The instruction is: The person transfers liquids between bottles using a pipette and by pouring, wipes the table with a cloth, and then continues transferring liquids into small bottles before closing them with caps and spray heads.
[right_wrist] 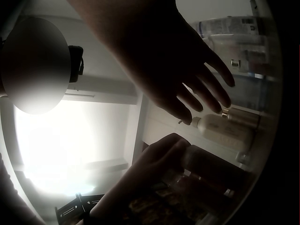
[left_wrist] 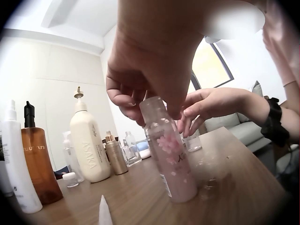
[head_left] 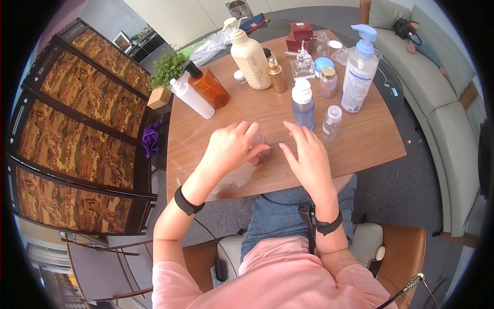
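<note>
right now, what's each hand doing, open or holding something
Left hand: closed around the upper part of the pink flowered bottle.
Right hand: open, fingers relaxed, holding nothing.

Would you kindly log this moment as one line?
left hand: grips pink bottle | right hand: open, empty | small clear bottle: on table

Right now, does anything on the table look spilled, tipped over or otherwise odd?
One thing, possibly: a pale, shiny patch on the wooden table near its front edge, close to the left hand. It could be wetness or just glare; I can't tell which. No bottle is lying on its side.
</note>
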Demonstrator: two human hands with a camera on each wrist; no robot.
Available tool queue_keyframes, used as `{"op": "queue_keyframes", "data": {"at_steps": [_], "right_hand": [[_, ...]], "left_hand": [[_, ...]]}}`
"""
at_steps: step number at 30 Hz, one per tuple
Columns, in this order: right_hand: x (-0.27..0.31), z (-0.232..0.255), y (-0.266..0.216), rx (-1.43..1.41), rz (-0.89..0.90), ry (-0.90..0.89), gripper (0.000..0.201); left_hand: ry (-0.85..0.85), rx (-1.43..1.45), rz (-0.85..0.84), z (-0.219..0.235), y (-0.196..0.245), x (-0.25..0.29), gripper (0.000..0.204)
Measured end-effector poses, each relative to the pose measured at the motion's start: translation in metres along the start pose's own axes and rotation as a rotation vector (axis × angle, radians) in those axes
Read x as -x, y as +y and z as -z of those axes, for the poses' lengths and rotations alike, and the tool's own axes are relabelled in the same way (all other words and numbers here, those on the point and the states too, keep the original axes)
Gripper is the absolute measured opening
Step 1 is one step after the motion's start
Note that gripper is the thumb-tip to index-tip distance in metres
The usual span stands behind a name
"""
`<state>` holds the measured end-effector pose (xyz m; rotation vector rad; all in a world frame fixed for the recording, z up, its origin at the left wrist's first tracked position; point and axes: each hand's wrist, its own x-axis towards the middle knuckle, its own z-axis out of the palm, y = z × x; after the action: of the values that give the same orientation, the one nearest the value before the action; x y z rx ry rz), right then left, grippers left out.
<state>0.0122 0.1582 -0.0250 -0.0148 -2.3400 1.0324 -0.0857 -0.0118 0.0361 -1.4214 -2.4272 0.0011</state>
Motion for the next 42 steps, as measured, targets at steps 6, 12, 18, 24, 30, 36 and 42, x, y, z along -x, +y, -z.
{"op": "queue_keyframes", "data": {"at_steps": [6, 12, 18, 24, 30, 36, 42], "right_hand": [[0.000, 0.002, -0.001, 0.000, -0.009, -0.003, 0.042], [0.001, 0.005, -0.001, -0.004, -0.006, 0.003, 0.040], [0.000, 0.001, -0.003, 0.015, -0.004, -0.010, 0.038], [0.001, 0.001, -0.003, 0.004, 0.006, -0.015, 0.037], [-0.001, -0.001, -0.004, 0.007, -0.009, -0.037, 0.036], [-0.001, -0.002, -0.006, -0.001, -0.022, -0.058, 0.036], [-0.001, -0.004, -0.006, -0.005, -0.014, -0.051, 0.035]], "left_hand": [[-0.008, 0.012, 0.079, -0.011, -0.007, 0.005, 0.038], [0.041, 0.012, 0.256, 0.011, -0.036, 0.008, 0.035], [0.038, -0.107, 0.257, 0.007, -0.096, 0.015, 0.035], [-0.018, -0.178, 0.236, -0.016, -0.128, 0.026, 0.037], [-0.002, -0.157, 0.277, -0.022, -0.129, 0.032, 0.039], [-0.004, -0.191, 0.339, -0.022, -0.131, 0.040, 0.049], [-0.034, -0.137, 0.381, -0.022, -0.130, 0.046, 0.061]]}}
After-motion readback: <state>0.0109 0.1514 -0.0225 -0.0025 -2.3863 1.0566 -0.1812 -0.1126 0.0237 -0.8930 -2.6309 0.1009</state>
